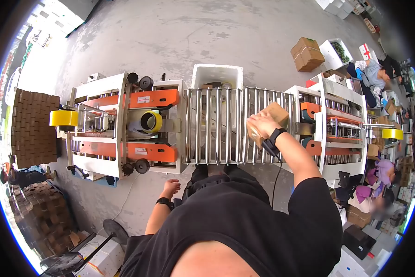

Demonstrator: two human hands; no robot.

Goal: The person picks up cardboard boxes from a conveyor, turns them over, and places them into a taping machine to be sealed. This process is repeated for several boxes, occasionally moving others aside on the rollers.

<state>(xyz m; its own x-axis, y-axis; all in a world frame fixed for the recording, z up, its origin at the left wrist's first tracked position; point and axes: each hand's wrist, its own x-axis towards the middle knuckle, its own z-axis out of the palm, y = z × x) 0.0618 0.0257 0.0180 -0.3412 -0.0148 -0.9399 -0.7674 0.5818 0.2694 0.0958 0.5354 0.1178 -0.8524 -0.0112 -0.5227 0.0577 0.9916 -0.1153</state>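
My right hand rests on top of a small brown cardboard box that sits on the steel roller conveyor, near its right end. A black band is on that wrist. My left hand hangs low beside my body, below the conveyor's front edge, fingers loosely curled and holding nothing; it also wears a black wrist band. To the left of the rollers stands a carton sealing machine with orange side belts and a yellow tape roll. A second sealing machine stands at the right end.
A white bin sits behind the rollers. Stacks of flat cardboard stand at the left. Boxes and seated people are at the back right, another person at the right. A fan stands at the lower left.
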